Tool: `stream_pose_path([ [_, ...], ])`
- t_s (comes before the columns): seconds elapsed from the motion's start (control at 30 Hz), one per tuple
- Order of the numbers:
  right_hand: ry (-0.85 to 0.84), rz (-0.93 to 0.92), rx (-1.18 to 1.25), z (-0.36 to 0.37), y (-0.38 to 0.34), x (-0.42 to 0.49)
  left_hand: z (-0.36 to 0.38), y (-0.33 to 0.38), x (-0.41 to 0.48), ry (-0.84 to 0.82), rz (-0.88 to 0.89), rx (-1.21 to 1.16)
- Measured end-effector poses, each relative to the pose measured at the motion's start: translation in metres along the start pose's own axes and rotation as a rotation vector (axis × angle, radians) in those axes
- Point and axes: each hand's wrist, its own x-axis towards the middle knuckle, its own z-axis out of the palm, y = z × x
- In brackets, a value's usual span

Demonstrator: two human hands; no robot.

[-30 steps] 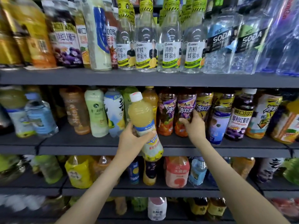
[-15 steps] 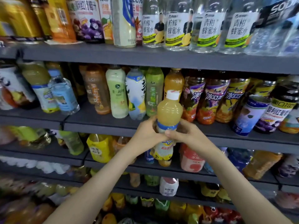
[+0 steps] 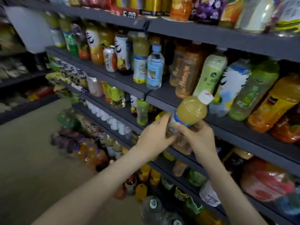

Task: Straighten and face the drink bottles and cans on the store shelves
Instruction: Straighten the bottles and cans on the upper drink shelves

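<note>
A person holds a plastic bottle of yellow juice with both hands, out in front of the dark grey shelf. The bottle has a white cap and a blue and white label. It is tilted: the cap points up and to the right, toward the drinks on the shelf. It does not stand on the shelf. It is up in the air, just in front of the shelf's edge.

The left hand is on the left side of the bottle, low down by the label. Its fingers are curled round the lower part. The right hand is on the right side, just under the blue band. Its thumb lies across the front of the label and its fingers wrap behind. The two hands are close together with the bottle between them. The bottom of the bottle is hard to make out between the hands.

Just behind the cap is a pale green bottle. To its right are a white and blue bottle, a green bottle and an orange bottle — all look tilted in this wide view. Further left stands a clear water bottle with a light blue label. More drinks fill the shelves above and below, but they are blurry.
</note>
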Motion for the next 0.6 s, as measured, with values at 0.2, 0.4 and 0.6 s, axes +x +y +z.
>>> stream_pose_path([
  [0.2,-0.129,-0.133,-0.047,0.154,-0.029,0.037,-0.108,-0.103,-0.002,0.204,-0.085,-0.126],
  [0.4,-0.287,-0.222,-0.04,0.324,-0.06,0.077,-0.229,-0.23,0.008,0.338,-0.124,-0.161],
  [0.6,-0.278,-0.24,-0.03,0.432,-0.068,0.134,-0.294,-0.324,0.052,0.419,-0.058,-0.164],
])
